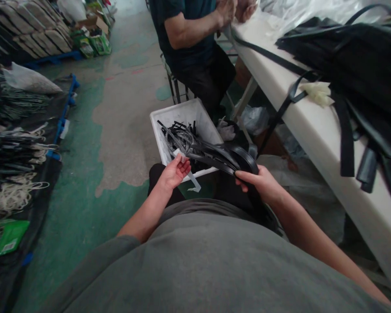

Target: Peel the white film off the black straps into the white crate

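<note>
Over a white plastic bin point(164, 108), my right hand point(256, 180) is closed round a bundle of black straps point(228, 155), its thumb lying on top. The straps bend back in loops at the hand and reach left across the bin. At their left end, my left hand point(175, 173) has its fingers curled in a pinch on a white strip point(194, 182), perhaps tape, whose loose end hangs below. Black and grey cord pieces point(179, 135) lie in the bin, partly hidden under the straps.
A long white table point(273, 82) runs along the right, bearing black bags point(361, 65) with hanging straps and a pale yellow scrap point(319, 93). A co-worker point(189, 34) sits ahead beside it. Bundled cords point(13, 152) lie on a blue-edged pallet point(63, 115) at left.
</note>
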Action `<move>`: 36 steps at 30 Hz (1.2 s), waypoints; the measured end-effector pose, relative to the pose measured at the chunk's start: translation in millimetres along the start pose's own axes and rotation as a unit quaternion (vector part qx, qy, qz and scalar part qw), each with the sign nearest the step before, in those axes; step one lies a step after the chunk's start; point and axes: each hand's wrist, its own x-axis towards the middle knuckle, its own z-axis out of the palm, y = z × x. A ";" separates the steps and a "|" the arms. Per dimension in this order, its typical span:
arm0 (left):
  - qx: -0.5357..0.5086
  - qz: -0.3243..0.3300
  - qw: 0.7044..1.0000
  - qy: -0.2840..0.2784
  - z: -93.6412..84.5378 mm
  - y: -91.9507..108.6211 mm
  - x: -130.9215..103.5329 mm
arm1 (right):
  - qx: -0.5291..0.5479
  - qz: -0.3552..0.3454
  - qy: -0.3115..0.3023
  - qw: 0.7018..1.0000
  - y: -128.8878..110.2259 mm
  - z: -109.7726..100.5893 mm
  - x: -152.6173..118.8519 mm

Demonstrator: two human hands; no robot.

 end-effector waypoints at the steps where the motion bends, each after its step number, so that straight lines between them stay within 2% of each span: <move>1: 0.002 0.001 1.000 -0.001 0.5 0.0 1.3 | 0.000 0.008 -0.003 1.000 4.1 -1.8 -5.9; 4: 0.002 -0.005 1.000 -0.016 2.8 -4.7 1.6 | 0.011 0.033 -0.019 0.999 13.7 -0.9 -16.0; 8: -0.015 -0.038 0.999 -0.026 4.0 -11.9 -2.3 | 0.013 0.045 -0.034 0.998 20.0 3.5 -16.2; 11: -0.019 -0.057 0.998 -0.027 -0.1 -13.3 -3.0 | 0.003 0.046 -0.027 0.999 21.5 2.4 -13.8; 16: -0.009 -0.051 0.998 -0.032 -8.8 -13.6 -0.2 | -0.010 0.047 -0.015 0.999 22.2 -2.3 -12.3; 21: -0.053 -0.080 0.995 -0.016 -6.4 -16.1 -2.6 | -0.057 0.041 -0.012 0.997 24.2 -2.6 -10.3; 27: -0.006 -0.041 0.999 -0.036 -6.6 -17.2 -4.9 | -0.134 0.053 0.008 0.989 20.4 1.6 -16.7; 31: 0.024 -0.046 0.997 -0.057 -4.8 -26.0 -6.9 | -0.172 0.047 0.025 0.984 15.2 13.4 -17.1; 36: 0.022 -0.095 0.990 -0.106 14.9 -58.6 -17.0 | -0.184 0.007 0.051 0.982 18.1 44.1 9.4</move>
